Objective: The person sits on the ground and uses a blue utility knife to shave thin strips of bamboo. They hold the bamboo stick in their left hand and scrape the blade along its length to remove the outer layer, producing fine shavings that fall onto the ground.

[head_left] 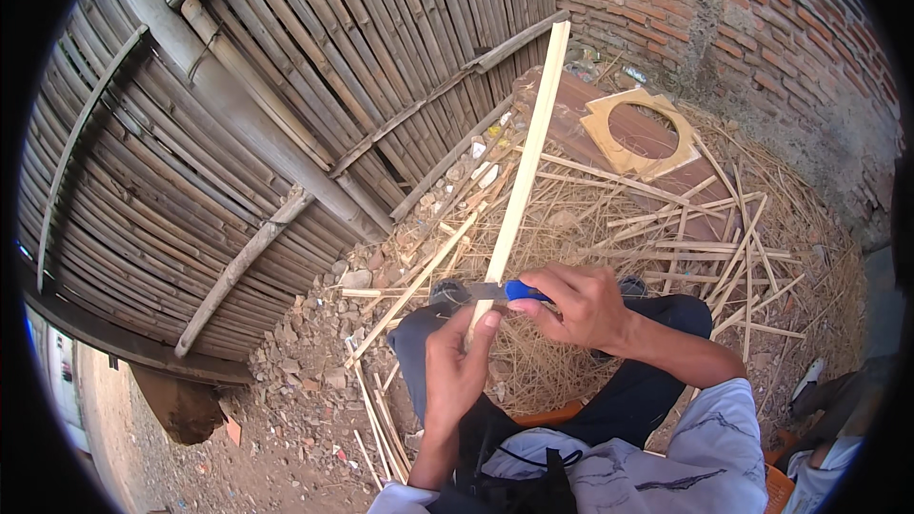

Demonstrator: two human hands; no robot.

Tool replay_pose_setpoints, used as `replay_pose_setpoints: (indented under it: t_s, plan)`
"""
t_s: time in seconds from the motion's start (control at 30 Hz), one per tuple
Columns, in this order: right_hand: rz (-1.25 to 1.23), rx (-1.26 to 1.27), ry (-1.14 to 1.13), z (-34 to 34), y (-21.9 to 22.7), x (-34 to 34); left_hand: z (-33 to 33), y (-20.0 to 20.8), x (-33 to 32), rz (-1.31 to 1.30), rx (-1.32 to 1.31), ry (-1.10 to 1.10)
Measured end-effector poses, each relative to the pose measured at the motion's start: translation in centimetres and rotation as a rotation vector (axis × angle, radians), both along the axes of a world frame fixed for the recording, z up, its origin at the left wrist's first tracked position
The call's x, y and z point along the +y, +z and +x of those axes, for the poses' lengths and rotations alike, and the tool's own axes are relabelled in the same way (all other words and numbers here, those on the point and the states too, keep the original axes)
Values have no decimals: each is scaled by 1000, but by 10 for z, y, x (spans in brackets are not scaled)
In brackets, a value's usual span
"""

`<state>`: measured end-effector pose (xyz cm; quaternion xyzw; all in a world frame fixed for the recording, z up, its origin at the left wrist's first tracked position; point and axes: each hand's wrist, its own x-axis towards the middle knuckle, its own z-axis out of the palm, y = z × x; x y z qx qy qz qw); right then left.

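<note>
A long, pale split-bamboo strip (526, 167) slants up and away from my lap. My left hand (455, 362) is closed round its near end, thumb lying along the strip. In my right hand (586, 305) is a knife (526, 291) with a blue handle, gripped with the fingers wrapped round it. Its short grey blade (486, 291) lies across the strip, just beyond my left thumb. The blade appears to touch the strip; how deep its edge sits cannot be seen.
Cut strips (747, 257) and thin shavings (562, 228) litter the ground ahead and right. A board with a round hole (636, 133) lies farther off. A bamboo wall (238, 114) stands left, a brick wall (685, 29) behind. Another person's leg (843, 390) shows at right.
</note>
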<state>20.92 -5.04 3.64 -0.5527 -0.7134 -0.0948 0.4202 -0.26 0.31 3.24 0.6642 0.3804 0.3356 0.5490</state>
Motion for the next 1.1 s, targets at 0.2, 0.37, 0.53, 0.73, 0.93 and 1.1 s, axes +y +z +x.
replay_pose_setpoints:
  t_s: [0.2,0.37,0.53,0.73,0.93,1.1]
  plan:
    - [0,-3,-31,6,6,3,-6,-6,-1,67,20,-4]
    - [-4,-19,-23,7,7,4,-13,-4,1,18,60,-15]
    - [52,92,-142,27,7,13,-19,-11,-3,84,60,-16]
    - [79,147,-359,85,20,26,-45,-18,-19,-14,161,-61]
    - [89,302,-593,143,37,34,-78,-34,-24,-74,241,-114]
    - [83,345,-402,103,31,24,-74,-33,-16,-75,237,-57]
